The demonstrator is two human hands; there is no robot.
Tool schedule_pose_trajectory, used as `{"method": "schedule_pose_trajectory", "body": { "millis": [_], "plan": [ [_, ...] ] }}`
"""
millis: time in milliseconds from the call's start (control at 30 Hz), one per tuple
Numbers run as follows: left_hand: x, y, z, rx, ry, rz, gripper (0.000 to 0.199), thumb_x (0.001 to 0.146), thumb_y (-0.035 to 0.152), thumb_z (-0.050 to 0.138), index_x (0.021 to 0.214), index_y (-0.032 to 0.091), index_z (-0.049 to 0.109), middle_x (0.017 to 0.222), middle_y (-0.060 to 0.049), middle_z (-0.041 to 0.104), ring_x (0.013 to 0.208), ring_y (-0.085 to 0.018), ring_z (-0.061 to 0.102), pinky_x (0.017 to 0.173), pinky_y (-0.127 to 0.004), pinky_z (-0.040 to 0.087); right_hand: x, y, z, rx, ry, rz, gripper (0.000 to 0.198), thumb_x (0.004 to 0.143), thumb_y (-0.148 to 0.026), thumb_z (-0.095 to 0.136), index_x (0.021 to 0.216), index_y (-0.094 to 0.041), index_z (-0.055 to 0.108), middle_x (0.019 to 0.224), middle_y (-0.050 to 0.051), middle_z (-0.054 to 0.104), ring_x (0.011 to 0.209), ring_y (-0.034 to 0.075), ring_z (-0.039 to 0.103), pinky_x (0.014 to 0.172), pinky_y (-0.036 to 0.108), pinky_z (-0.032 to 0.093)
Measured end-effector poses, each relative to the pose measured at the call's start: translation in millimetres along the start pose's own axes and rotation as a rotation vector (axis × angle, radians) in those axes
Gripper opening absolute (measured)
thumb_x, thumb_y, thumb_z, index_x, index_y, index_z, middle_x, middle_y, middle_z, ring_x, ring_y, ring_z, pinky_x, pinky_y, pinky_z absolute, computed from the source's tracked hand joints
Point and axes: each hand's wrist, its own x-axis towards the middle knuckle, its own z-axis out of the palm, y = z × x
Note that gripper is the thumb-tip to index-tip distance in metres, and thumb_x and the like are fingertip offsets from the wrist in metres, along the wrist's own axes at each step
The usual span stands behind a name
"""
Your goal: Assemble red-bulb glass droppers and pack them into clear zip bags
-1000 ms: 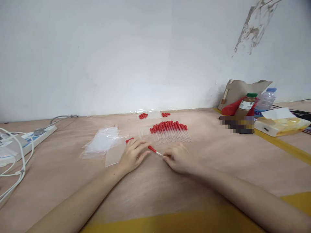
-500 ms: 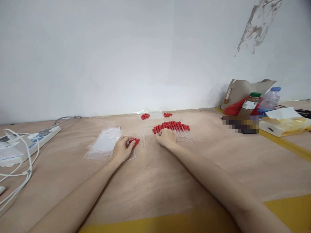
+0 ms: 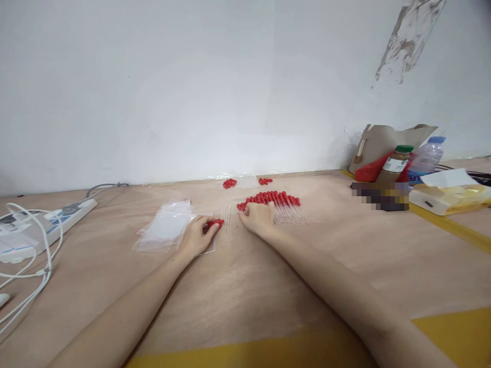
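Note:
My left hand point(image 3: 195, 236) is closed around a few red rubber bulbs point(image 3: 218, 223), above a clear plastic bag point(image 3: 209, 249). Beside its fingertips, several thin bare glass tubes point(image 3: 227, 217) lie side by side on the table. My right hand point(image 3: 258, 219) is pinched at the left end of a row of red-bulbed glass droppers point(image 3: 284, 199). It appears to grip the leftmost dropper, whose red end shows past the fingers while its tube is hidden. The other droppers lie close together, bulbs away from me and clear tubes toward me.
A stack of clear bags point(image 3: 164, 225) lies left of my left hand. Two small piles of red bulbs point(image 3: 229, 183) sit near the wall. A power strip point(image 3: 46, 225) with white cables is at left; bottles point(image 3: 395, 163), a beige bag point(image 3: 383, 137) and a tissue pack point(image 3: 448, 197) are at right.
My right hand has shifted slightly left, and the red end at its fingers has moved left too. My left hand has moved a little right with the red bulbs gathered closer in its fingers.

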Motion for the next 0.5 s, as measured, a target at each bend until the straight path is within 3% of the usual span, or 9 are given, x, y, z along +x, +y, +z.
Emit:
{"method": "schedule_pose_trajectory", "body": {
  "millis": [100, 233, 500],
  "plan": [
    [-0.1, -0.2, -0.3, -0.003, -0.014, -0.002, 0.024, 0.079, 0.037, 0.049, 0.089, 0.018, 0.062, 0.086, -0.005, 0.060, 0.076, -0.017, 0.058, 0.069, -0.029, 0.048, 5.5, -15.3, 3.6, 0.004, -0.065, -0.019, 0.026, 0.076, -0.036, 0.043, 0.070, -0.018, 0.062, 0.074, 0.007, 0.066, 0.074, 0.020, 0.058, 0.079, 0.039, 0.024],
    [-0.6, 0.9, -1.2, -0.024, -0.009, -0.019, 0.023, 0.078, 0.037, 0.050, 0.084, 0.018, 0.062, 0.085, -0.005, 0.059, 0.073, -0.016, 0.058, 0.067, -0.028, 0.048, 15.2, -34.2, 10.4, -0.007, -0.178, 0.056, 0.027, 0.075, -0.035, 0.045, 0.080, -0.017, 0.064, 0.084, 0.012, 0.066, 0.082, 0.023, 0.058, 0.080, 0.040, 0.025],
    [-0.8, 1.5, -1.2, -0.055, 0.006, -0.038, 0.017, 0.078, 0.033, 0.049, 0.079, 0.018, 0.057, 0.079, -0.003, 0.060, 0.071, -0.017, 0.058, 0.065, -0.028, 0.047, 27.5, -49.1, 10.8, -0.023, -0.292, 0.067, 0.024, 0.072, -0.023, 0.047, 0.085, -0.013, 0.064, 0.090, 0.017, 0.065, 0.085, 0.028, 0.059, 0.084, 0.046, 0.025]
  ]
}}
